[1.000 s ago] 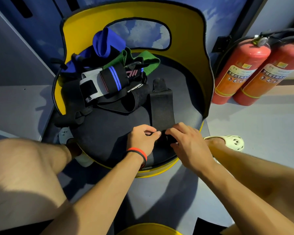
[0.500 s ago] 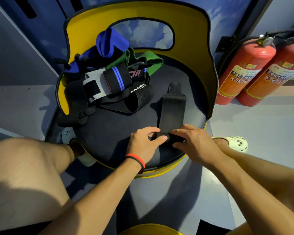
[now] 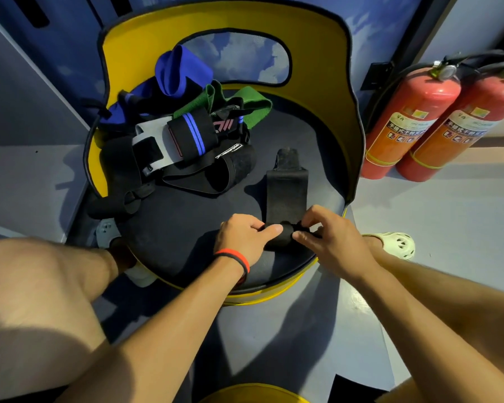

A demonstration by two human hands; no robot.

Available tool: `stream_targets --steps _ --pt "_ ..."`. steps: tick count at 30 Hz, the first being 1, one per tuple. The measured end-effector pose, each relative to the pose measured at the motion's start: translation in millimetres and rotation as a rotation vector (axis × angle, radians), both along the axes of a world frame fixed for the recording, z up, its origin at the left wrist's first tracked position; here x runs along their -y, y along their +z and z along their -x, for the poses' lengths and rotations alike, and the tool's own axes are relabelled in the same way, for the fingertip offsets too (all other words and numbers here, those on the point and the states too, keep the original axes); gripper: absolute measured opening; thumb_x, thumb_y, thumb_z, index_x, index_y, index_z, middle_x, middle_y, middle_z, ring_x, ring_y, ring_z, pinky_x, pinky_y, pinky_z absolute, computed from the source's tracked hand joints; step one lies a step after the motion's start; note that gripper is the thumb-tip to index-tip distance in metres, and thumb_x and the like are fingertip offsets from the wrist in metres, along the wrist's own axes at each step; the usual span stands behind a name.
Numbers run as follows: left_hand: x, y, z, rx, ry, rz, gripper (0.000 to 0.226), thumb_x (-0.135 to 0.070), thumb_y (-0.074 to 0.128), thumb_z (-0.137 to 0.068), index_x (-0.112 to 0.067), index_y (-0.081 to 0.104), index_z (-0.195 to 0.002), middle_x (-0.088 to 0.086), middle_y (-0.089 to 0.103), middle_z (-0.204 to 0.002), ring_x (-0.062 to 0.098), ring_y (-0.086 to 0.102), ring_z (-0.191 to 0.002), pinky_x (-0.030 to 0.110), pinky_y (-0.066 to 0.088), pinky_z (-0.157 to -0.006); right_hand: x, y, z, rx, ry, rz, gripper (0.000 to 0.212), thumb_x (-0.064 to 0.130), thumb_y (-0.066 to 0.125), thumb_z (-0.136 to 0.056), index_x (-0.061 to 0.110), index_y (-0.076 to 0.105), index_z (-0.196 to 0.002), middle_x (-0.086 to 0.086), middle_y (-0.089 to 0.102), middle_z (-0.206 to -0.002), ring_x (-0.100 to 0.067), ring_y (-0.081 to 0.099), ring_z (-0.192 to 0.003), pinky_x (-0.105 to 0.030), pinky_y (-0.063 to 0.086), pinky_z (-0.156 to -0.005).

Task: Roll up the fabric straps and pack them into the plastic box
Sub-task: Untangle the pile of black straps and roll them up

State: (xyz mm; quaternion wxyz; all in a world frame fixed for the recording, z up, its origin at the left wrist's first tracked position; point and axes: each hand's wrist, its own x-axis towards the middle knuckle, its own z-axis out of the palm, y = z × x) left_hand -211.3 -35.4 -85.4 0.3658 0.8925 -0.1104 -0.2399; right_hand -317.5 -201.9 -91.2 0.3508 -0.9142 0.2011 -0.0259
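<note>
Pinching the near end of a black fabric strap [image 3: 287, 196], both hands work at the front edge of the dark chair seat [image 3: 186, 228]: the left hand [image 3: 242, 239] closes thumb and fingers on the left side of a small, tight roll, and the right hand [image 3: 329, 237] nips the same roll from the right with curled fingers. Beyond the roll, the strap lies flat on the seat, running away from the person toward the yellow chair back, and ends in a narrower tab. By the look of it only the first turns are made, so most of this strap remains to be wound. Further back and to the left sits a tangled heap of straps [image 3: 186, 146], black ones mixed with a blue band [image 3: 181, 71] and a green band [image 3: 253, 103], all loose and unrolled. No plastic box shows anywhere in view, so nothing can be said to be packed; the task seems to be near its start, with this strap to finish, the whole heap to roll, and the packing yet to come. Two red fire extinguishers [image 3: 410, 120] stand on the floor to the right, well apart from the work
</note>
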Motion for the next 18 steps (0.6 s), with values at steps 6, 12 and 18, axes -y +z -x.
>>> stream_targets --steps 6,12,18 --pt "9.7 -2.4 -12.1 0.007 0.021 -0.034 0.053 -0.058 0.070 -0.085 -0.006 0.073 -0.075 0.009 0.072 -0.069 0.026 0.072 -0.071 0.045 0.059 -0.078 -13.2 -3.0 1.4 0.073 0.056 0.272 0.032 0.039 0.076 -0.088 0.023 0.064 -0.113 0.003 0.058 -0.109 -0.025 0.063 -0.081 -0.043 0.058 -0.065" --pt "18.0 1.0 -16.9 0.127 0.001 0.031 0.027 -0.049 0.075 -0.084 -0.022 0.072 -0.083 -0.007 0.070 -0.080 0.013 0.065 -0.081 0.036 0.057 -0.074 -3.0 -2.3 0.1 -0.012 0.083 0.319 0.045 0.035 0.080 -0.084 0.029 0.063 -0.125 0.005 0.064 -0.120 -0.025 0.064 -0.106 -0.052 0.047 -0.102" --pt "-3.2 1.0 -4.7 0.175 -0.217 0.057 0.037 -0.041 0.081 -0.081 -0.028 0.073 -0.114 -0.010 0.065 -0.111 0.008 0.060 -0.099 0.024 0.050 -0.085 6.3 3.2 -3.3 -0.109 0.163 0.281 0.044 0.045 0.068 -0.093 0.035 0.058 -0.135 0.008 0.061 -0.125 -0.020 0.059 -0.115 -0.051 0.037 -0.110"
